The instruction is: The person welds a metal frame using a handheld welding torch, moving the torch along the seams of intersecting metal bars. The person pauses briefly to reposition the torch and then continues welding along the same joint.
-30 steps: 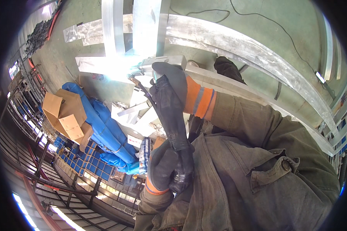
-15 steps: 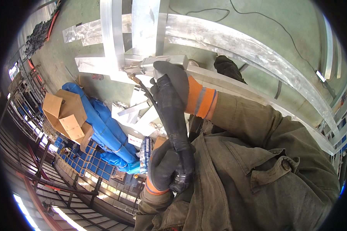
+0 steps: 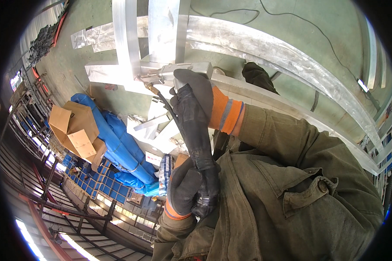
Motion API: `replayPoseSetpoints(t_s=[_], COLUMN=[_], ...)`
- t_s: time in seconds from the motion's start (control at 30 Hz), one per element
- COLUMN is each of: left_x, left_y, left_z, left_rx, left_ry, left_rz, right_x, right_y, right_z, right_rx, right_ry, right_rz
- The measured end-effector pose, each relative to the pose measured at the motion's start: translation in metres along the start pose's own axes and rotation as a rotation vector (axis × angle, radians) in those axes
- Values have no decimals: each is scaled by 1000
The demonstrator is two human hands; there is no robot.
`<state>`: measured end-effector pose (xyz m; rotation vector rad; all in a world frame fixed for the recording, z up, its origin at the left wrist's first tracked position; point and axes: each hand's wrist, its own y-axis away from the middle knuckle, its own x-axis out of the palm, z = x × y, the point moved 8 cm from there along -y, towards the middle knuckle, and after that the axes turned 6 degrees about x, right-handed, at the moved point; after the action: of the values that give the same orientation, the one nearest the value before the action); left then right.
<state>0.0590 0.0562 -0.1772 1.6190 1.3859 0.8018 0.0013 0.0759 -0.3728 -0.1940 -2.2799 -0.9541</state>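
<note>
My right hand (image 3: 195, 89), in a dark glove with an orange cuff, is closed around the upper end of a long black tool (image 3: 196, 139) with a tape-wrapped body. Its kind is unclear. Lower down, close to my chest, my left hand (image 3: 185, 191) is wrapped round the tool's other end, also gloved. A thin black hose with a brass fitting (image 3: 152, 89) runs alongside the tool. Just beyond my right fingers is a silver metal block (image 3: 187, 71) above a pale metal beam (image 3: 248, 89). Whether the block belongs to the tool is hidden by my hand.
Two broad metal bars (image 3: 163, 30) cross a long curved metal strip (image 3: 265, 45) at the top. On the left stand an open cardboard box (image 3: 76, 128) and a bundle wrapped in blue sheeting (image 3: 122, 143). A black cable (image 3: 309, 30) lies on the green floor.
</note>
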Motion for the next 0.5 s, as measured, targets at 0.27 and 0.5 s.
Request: replayPoseSetpoints(t_s=[0.27,0.5], left_x=[-3,-3], left_y=[0,1], left_z=[2,4], left_rx=[10,38], left_ry=[17,-14], left_rz=[-14,4], right_x=[2,0], right_y=[0,3], right_z=[-1,1], right_rx=[-13,-5], right_ry=[-5,106], right_rz=[-11,-70])
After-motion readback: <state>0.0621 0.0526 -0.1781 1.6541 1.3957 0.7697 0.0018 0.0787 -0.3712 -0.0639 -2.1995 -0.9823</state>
